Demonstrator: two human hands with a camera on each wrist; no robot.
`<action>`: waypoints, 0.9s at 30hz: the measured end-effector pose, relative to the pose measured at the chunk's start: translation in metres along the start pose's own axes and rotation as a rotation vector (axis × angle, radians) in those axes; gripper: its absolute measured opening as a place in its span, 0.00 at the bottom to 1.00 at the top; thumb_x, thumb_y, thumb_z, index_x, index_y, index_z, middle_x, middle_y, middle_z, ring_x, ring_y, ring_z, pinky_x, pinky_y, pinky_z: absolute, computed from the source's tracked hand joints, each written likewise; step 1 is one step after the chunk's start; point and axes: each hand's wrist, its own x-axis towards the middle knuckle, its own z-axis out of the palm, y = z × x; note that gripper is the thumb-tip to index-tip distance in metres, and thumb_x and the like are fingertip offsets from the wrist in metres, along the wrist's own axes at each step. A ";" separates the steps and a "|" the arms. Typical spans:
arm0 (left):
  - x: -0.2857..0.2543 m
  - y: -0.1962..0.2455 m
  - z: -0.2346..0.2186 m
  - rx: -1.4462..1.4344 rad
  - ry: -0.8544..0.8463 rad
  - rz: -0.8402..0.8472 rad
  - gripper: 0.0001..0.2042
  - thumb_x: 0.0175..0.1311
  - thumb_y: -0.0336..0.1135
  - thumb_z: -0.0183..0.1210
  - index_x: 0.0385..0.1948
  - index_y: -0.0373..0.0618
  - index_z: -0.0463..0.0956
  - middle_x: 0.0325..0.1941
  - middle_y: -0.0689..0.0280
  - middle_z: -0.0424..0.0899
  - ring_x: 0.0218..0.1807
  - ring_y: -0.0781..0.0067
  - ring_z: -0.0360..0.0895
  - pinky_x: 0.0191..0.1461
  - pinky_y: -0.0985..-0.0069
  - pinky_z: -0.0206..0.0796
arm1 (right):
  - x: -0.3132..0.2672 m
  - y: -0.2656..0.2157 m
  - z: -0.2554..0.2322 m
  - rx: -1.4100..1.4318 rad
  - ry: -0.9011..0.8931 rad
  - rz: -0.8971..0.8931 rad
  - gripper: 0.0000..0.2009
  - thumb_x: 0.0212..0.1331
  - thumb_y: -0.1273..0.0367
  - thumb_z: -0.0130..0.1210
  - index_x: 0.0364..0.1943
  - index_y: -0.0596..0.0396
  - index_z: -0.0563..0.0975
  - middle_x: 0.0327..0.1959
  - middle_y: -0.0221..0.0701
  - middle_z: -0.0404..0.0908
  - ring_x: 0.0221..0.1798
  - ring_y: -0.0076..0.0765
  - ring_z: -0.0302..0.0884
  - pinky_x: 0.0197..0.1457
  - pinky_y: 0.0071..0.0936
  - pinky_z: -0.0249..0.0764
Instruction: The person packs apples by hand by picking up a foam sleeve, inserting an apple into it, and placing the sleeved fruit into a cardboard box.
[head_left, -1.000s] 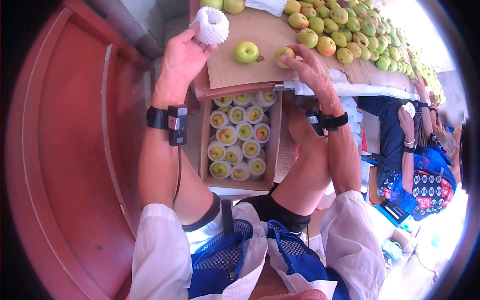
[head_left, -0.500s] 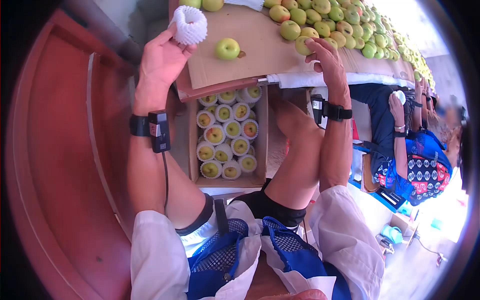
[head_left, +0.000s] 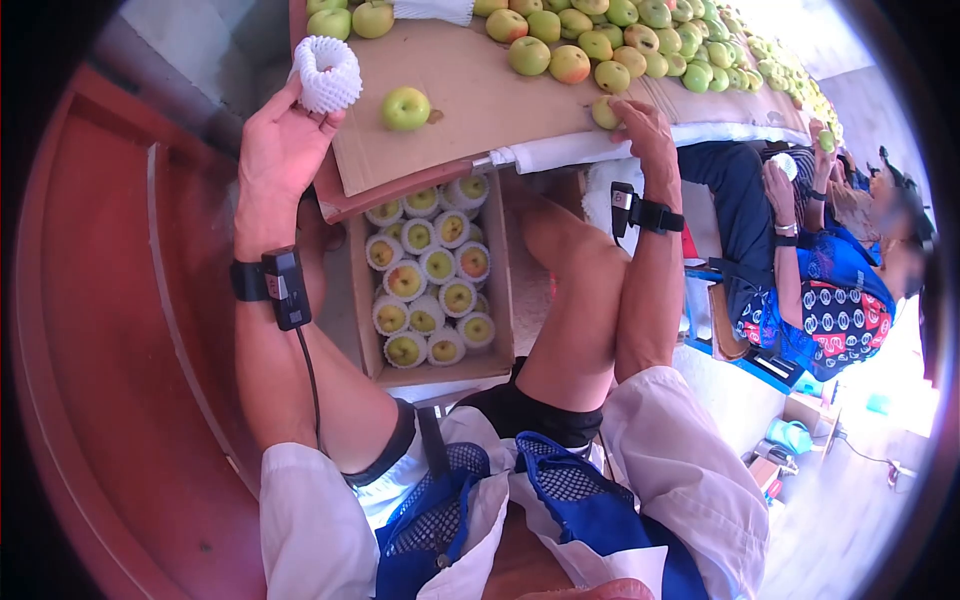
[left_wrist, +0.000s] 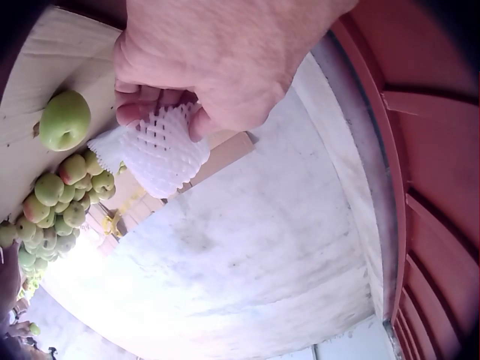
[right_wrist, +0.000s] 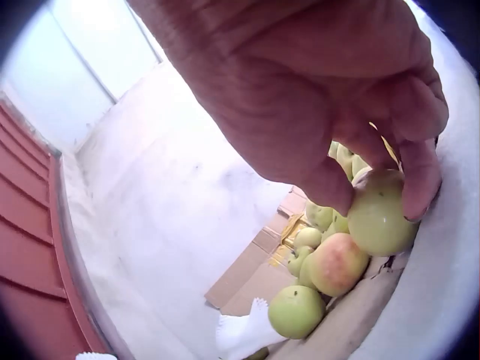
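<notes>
In the head view my left hand [head_left: 285, 150] pinches a white foam fruit net [head_left: 337, 90] by its side, above the left end of the cardboard-covered table [head_left: 480, 110]. Thumb and fingertips grip the net's edge in the left wrist view. My right hand [head_left: 648, 138] holds a green apple [head_left: 604, 112] near the table's front edge; in the right wrist view, fingers and thumb curl round this apple [right_wrist: 381, 221]. Between the hands, a single green apple [head_left: 405, 108] lies on the cardboard.
A large heap of apples [head_left: 640, 40] covers the back and right. Below the table, a cardboard box [head_left: 500, 300] holds apples in foam nets. More foam nets [head_left: 433, 11] lie at the back. Another person [head_left: 800, 270] sits at the right; a red door [head_left: 130, 350] stands left.
My right hand has moved right with the apple, away from the lone apple and towards the heap. My left hand keeps the foam net; the head view has shifted.
</notes>
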 end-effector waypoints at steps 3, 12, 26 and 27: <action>0.000 0.000 -0.001 -0.009 0.018 -0.020 0.17 0.73 0.34 0.56 0.60 0.39 0.73 0.58 0.61 0.78 0.57 0.66 0.73 0.54 0.68 0.67 | 0.004 0.010 0.003 0.070 0.057 -0.039 0.27 0.62 0.51 0.59 0.55 0.60 0.82 0.29 0.32 0.84 0.30 0.24 0.78 0.29 0.26 0.66; -0.003 -0.002 0.000 -0.105 -0.088 -0.066 0.17 0.70 0.32 0.57 0.59 0.40 0.73 0.60 0.60 0.78 0.60 0.63 0.73 0.58 0.65 0.66 | 0.020 0.011 0.009 0.242 0.457 -0.197 0.23 0.65 0.59 0.60 0.54 0.66 0.80 0.37 0.38 0.86 0.33 0.28 0.80 0.40 0.27 0.78; -0.017 -0.020 0.031 0.055 -0.292 -0.115 0.19 0.70 0.33 0.51 0.58 0.31 0.70 0.54 0.56 0.77 0.57 0.60 0.74 0.68 0.61 0.64 | -0.063 -0.157 0.126 0.728 -0.819 -0.240 0.26 0.70 0.46 0.54 0.54 0.56 0.81 0.51 0.30 0.84 0.53 0.26 0.75 0.52 0.27 0.66; -0.017 -0.018 0.028 0.061 -0.335 -0.139 0.20 0.69 0.32 0.52 0.59 0.30 0.70 0.54 0.57 0.77 0.58 0.59 0.74 0.70 0.61 0.63 | -0.062 -0.158 0.129 0.771 -0.860 -0.220 0.26 0.69 0.47 0.55 0.54 0.56 0.81 0.51 0.30 0.84 0.53 0.26 0.74 0.53 0.27 0.65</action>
